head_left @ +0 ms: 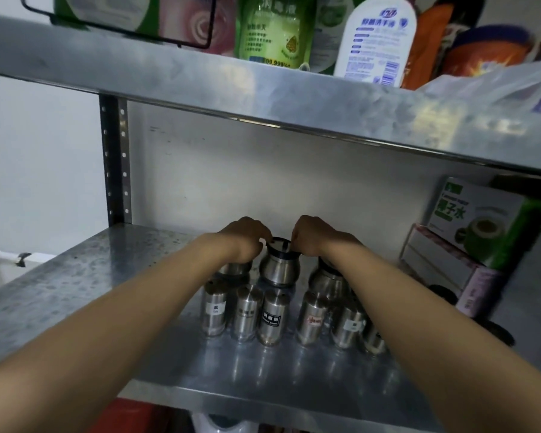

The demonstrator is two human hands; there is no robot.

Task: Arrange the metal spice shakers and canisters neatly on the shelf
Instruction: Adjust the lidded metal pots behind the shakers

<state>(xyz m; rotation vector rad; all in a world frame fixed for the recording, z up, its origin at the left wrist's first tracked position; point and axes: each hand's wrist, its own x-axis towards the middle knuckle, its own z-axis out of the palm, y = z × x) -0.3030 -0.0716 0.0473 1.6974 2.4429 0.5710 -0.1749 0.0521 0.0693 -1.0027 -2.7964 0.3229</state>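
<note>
On the steel shelf [75, 292] stands a front row of several labelled metal spice shakers, among them one with a white label [213, 310] and one with a black label [270, 318]. Behind them sit three rounder metal canisters. The middle canister [278, 270] has a dark rim at its top. My left hand [245, 237] and my right hand [310, 234] both reach to the back and pinch that rim from either side. The left canister [231, 269] is mostly hidden under my left wrist, the right canister [327, 281] partly under my right forearm.
A green and white box [478, 223] stands on stacked boxes [441, 264] at the shelf's right end. The upper shelf [263, 98] overhangs close above, loaded with bottles and pouches. A dark upright post [114, 160] is at the back left. The shelf's left part is bare metal.
</note>
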